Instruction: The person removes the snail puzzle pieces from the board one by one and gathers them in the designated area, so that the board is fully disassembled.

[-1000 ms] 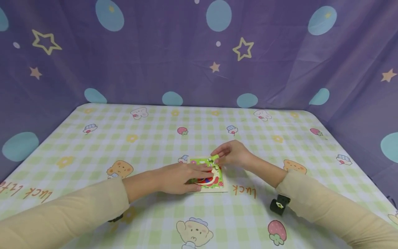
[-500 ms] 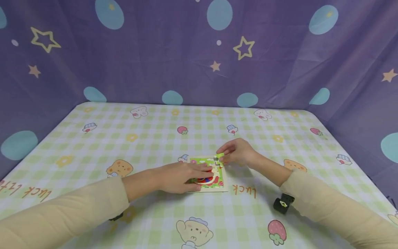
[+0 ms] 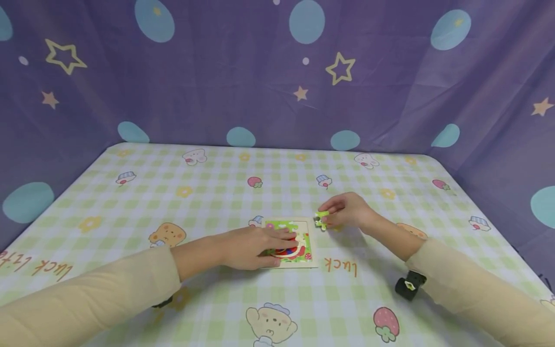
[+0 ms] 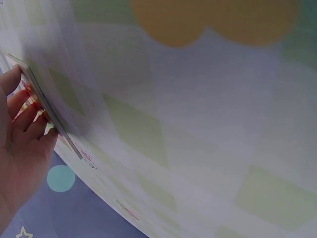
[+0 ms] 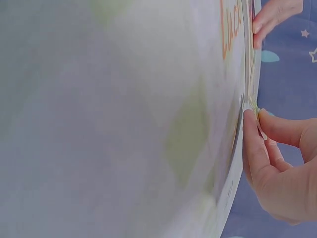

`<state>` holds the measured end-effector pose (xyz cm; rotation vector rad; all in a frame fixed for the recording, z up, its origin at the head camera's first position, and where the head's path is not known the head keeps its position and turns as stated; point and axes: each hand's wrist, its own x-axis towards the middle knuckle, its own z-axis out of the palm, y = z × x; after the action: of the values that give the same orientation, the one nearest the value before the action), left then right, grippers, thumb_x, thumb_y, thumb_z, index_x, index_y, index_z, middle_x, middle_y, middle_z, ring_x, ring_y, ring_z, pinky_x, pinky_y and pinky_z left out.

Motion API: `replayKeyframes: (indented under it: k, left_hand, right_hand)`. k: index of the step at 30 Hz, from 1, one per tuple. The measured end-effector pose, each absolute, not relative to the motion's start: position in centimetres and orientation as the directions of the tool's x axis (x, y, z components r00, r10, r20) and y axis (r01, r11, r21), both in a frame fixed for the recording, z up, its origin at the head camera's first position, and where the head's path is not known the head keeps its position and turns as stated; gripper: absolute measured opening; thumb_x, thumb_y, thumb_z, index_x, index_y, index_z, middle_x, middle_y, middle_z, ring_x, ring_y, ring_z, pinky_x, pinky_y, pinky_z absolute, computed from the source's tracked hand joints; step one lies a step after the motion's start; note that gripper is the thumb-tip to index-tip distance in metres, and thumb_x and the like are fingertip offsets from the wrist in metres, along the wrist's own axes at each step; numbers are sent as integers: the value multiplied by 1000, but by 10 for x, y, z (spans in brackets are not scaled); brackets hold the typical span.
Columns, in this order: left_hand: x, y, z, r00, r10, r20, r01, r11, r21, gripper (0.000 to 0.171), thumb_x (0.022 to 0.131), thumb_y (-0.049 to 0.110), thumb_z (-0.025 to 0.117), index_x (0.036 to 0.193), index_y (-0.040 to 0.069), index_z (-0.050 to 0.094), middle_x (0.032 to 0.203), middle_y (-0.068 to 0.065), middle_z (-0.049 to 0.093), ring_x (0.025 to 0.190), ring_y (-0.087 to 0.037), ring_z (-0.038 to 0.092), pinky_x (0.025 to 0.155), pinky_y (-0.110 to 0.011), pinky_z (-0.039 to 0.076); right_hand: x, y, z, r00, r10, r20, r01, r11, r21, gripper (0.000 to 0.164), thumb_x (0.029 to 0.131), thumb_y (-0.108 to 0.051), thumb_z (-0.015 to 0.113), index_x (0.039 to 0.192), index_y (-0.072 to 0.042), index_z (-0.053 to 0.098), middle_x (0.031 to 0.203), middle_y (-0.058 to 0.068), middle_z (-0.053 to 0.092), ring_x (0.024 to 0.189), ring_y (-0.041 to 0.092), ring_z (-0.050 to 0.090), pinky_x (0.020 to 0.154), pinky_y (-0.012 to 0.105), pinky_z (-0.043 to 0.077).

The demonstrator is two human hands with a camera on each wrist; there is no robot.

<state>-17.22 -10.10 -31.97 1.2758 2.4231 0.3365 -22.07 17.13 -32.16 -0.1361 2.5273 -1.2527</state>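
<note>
A small square jigsaw puzzle [image 3: 300,264] in a pale wooden frame lies on the table, its picture green, red and cream. My left hand [image 3: 253,246] rests on its left part with extended fingers, hiding some of the picture. In the left wrist view that hand [image 4: 25,136] lies over the board [image 4: 52,115], thumb at one edge. Just beyond the frame's upper right corner, my right hand [image 3: 350,211] pinches a green puzzle piece [image 3: 321,220] between thumb and fingers. Bare pale backing shows at the puzzle's upper right corner. In the right wrist view the piece [image 5: 254,106] appears edge-on at the fingertips.
A checked green and white tablecloth [image 3: 217,188] printed with bears, strawberries and flowers covers the table. Behind it hangs a purple curtain [image 3: 243,72] with stars and blue spots. A black camera strap [image 3: 410,284] is on the right wrist.
My right hand has lifted the green piece out of the puzzle's upper right corner and carried it right, past the frame. My left hand has stayed on the board.
</note>
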Motion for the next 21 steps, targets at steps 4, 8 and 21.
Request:
replayKeyframes:
  k: [4, 8, 21]
  left_hand:
    - [-172, -101, -320, -519, 824, -226, 734, 565, 377, 52, 99, 37, 50, 148, 25, 37, 159, 8, 27, 149, -13, 23, 121, -48, 24]
    - [-171, -101, -319, -524, 820, -231, 729, 572, 377, 52, 100, 38, 49, 149, 26, 36, 159, 9, 27, 149, -14, 22, 119, -54, 25]
    - [-169, -101, -319, -540, 805, -245, 707, 592, 386, 52, 99, 39, 50, 148, 28, 36, 159, 9, 27, 148, -21, 25, 113, -66, 26]
  right_hand:
    - [-220, 181, -320, -947, -214, -238, 63, 603, -795, 32, 79, -8, 77, 108, 4, 69, 80, -1, 64, 72, 4, 63, 67, 21, 57]
    - [-220, 190, -318, -952, -191, -240, 76, 610, -789, 33, 79, -9, 77, 108, 3, 69, 80, -2, 64, 73, 4, 63, 68, 21, 58]
    - [-220, 212, -319, -958, -175, -226, 83, 588, -805, 31, 83, -4, 72, 109, 11, 65, 72, -3, 64, 64, 8, 67, 68, 27, 61]
